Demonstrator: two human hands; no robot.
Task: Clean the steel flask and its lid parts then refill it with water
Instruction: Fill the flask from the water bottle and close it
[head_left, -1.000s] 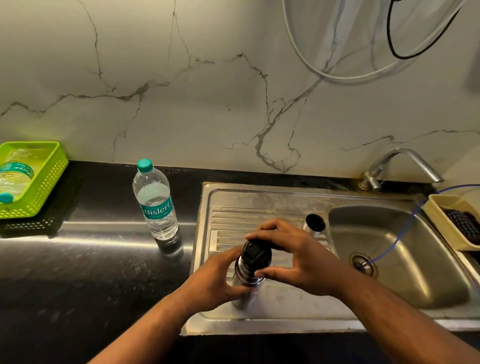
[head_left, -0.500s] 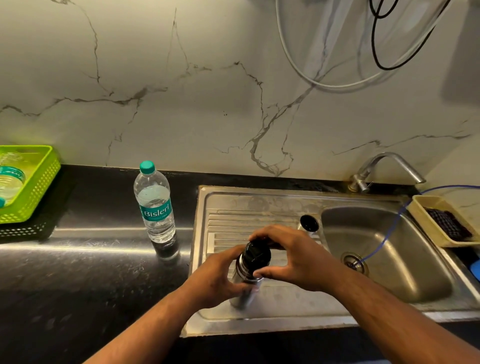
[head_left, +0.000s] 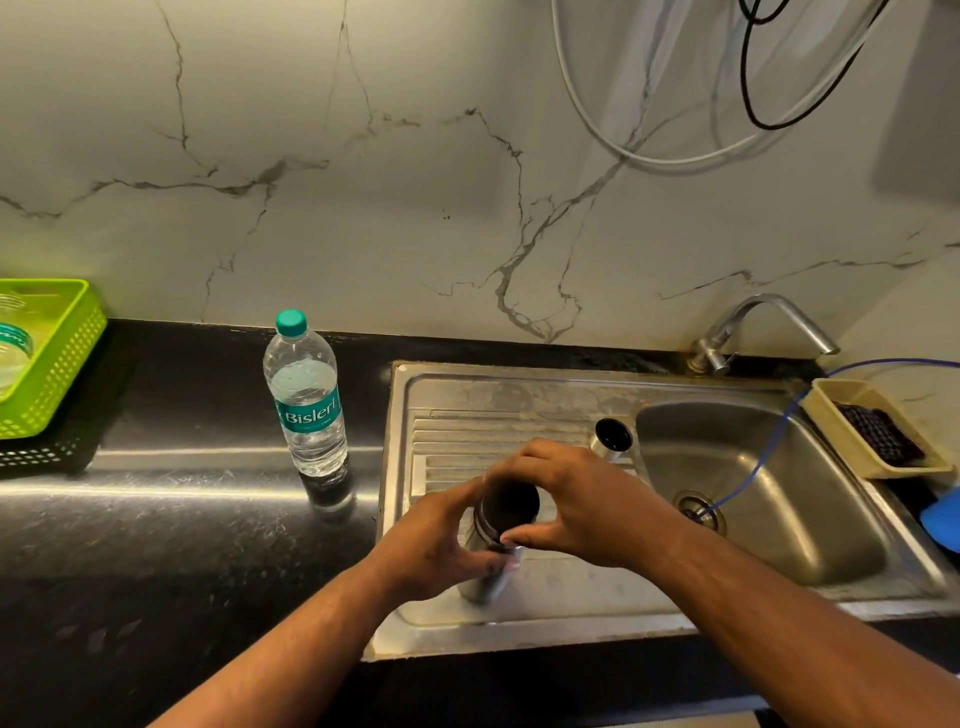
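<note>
Nearest the camera, two bare forearms reach in from the bottom edge and meet over the steel flask (head_left: 479, 584). The flask stands on its base on the sink's ribbed drainboard (head_left: 519, 400), close to the front rim. Its long axis runs roughly vertical, with the top end pointing up toward the camera.

The left hand (head_left: 439, 540) grips the flask's steel body from the left. Its fingers (head_left: 491, 562) are curled round the near side, clamped on the metal, and the thumb lies along the far side.

The right hand (head_left: 584, 501) sits on top, arched over the black lid (head_left: 510, 505) that caps the flask's neck. The thumb presses the near edge of the lid while the fingers curve round its far edge, so the lid lies enclosed between them. Only its dark top face shows in the gap.

Just beyond the right hand, a steel cap (head_left: 614, 435) with a dark inside stands upright at the edge of the basin (head_left: 779, 483). A blue tube (head_left: 756, 470) runs down into the basin's drain.

To the left, on the black tabletop (head_left: 171, 545), stands a Bisleri water bottle (head_left: 307, 400) with its teal cap on. Further left sits a green basket (head_left: 57, 358).

At the back right are the tap (head_left: 753, 322) and a beige tray (head_left: 852, 441) holding a dark scrubber. Behind everything rises the veined marble wall (head_left: 363, 208).
</note>
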